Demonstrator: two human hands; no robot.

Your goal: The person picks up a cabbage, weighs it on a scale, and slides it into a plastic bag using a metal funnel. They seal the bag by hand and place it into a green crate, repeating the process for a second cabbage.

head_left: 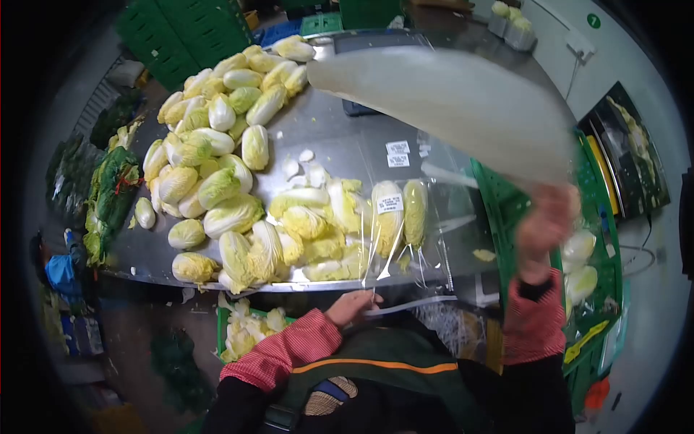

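My right hand [546,220], blurred by motion, is closed on the lower right end of a broad, pale translucent sheet [448,101] that looks like plastic. The sheet stretches leftward above the table. At the table's front edge, my left hand [353,308] is closed, its fingertips pinching the near edge of a clear plastic film [439,249]. Two napa cabbages lie side by side under or in that film: one [387,230] bears a white printed label [390,202], the other [415,213] is slimmer. Loose yellow cabbage leaves [322,235] lie just left of them.
Many trimmed napa cabbages [210,155] are heaped across the left of the metal table [325,137]. Two white labels [397,154] lie mid-table. A green crate [499,217] with wrapped cabbages stands right. Below the front edge, a green bin [222,329] holds leaf trimmings.
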